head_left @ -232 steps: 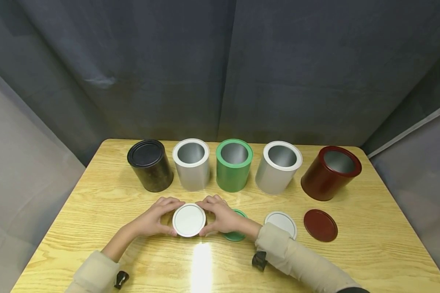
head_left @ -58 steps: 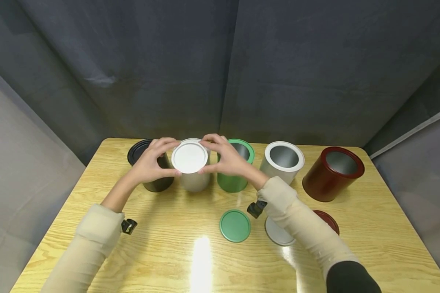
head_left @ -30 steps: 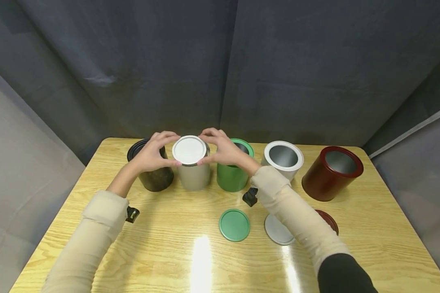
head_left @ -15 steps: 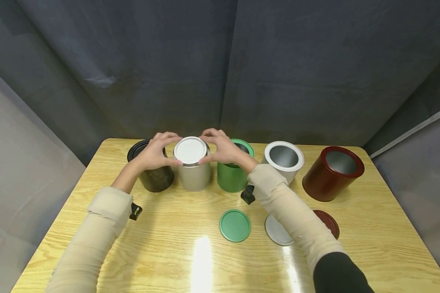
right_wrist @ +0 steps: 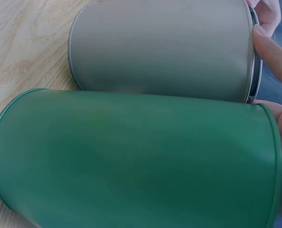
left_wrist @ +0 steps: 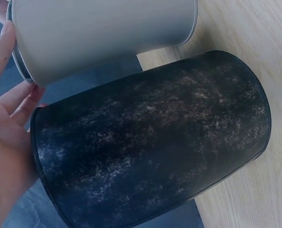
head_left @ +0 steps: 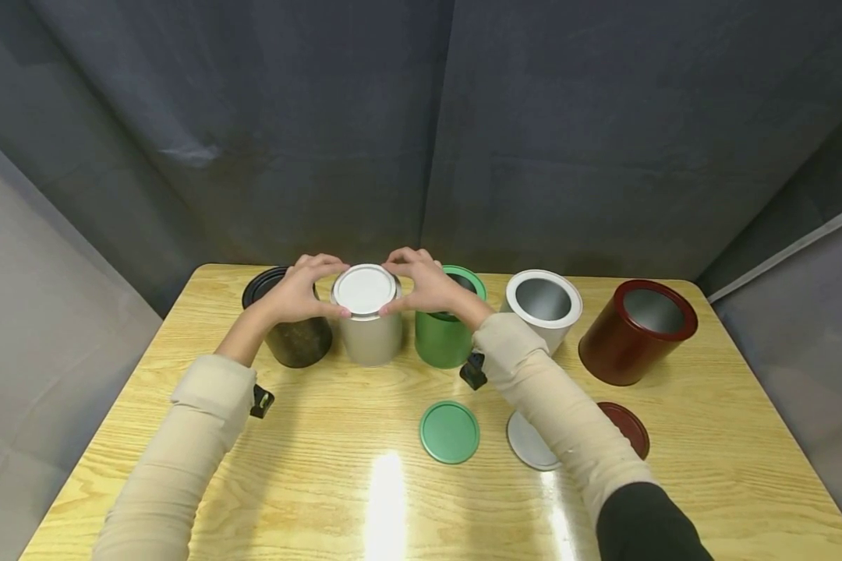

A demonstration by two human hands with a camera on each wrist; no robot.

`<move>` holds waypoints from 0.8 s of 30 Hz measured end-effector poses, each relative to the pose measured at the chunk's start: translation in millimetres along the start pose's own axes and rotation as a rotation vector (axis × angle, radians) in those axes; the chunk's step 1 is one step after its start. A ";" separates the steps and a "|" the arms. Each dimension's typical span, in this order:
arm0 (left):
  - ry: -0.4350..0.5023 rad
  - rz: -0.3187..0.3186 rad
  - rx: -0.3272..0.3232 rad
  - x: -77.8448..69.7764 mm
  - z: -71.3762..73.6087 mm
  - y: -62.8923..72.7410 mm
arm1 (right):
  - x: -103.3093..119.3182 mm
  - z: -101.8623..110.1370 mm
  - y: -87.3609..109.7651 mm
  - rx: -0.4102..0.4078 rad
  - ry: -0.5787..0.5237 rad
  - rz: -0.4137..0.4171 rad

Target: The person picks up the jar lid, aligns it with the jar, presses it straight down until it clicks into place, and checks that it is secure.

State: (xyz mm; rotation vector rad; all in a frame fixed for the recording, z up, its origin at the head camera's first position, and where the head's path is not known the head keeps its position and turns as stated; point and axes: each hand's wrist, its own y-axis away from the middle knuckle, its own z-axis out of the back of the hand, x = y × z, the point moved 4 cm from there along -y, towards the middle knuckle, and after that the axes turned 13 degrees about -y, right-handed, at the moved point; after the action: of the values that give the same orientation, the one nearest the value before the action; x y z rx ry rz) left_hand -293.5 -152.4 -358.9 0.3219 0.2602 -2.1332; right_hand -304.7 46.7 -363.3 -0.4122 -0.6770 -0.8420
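Note:
A white round lid (head_left: 365,290) lies over the mouth of a pale grey can (head_left: 373,341), second from the left. My left hand (head_left: 293,298) pinches the lid's left edge between thumb and fingers. Its right edge is pinched the same way by my right hand (head_left: 429,288). Both wrist views show a thin dark gap between the lid and the rim of the grey can (right_wrist: 160,47). Behind my left hand stands a black can (head_left: 298,341) with its lid on. Below my right hand is a green can (head_left: 440,341), its mouth partly hidden.
To the right stand an uncovered white-rimmed can (head_left: 542,300) and an uncovered dark red can (head_left: 620,343). Nearer on the wooden table (head_left: 309,483) lie a green lid (head_left: 450,432), a whitish lid (head_left: 529,444) and a dark red lid (head_left: 627,427), the last two partly under my right sleeve.
Both hands have carried the white lid from the table up to the grey can. During the last second it has settled slightly lower over the can's mouth, and the hands have barely moved.

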 end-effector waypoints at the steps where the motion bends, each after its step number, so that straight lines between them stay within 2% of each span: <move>1: 0.000 0.000 0.004 0.0 -0.1 0.0 | -0.4 -0.2 -0.1 0.003 0.004 0.000; 11: -0.011 0.009 0.035 -1.1 0.7 0.7 | 0.4 -0.5 0.6 0.014 0.012 0.007; 24: -0.023 -0.018 0.002 -4.0 0.5 0.7 | 0.1 1.5 3.3 -0.003 -0.010 0.013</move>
State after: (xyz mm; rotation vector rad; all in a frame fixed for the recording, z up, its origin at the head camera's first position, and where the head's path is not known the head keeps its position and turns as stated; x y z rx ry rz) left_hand -290.8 -149.8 -357.2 0.2969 0.2487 -2.1533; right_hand -302.6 49.6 -362.4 -0.4235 -0.6811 -0.8296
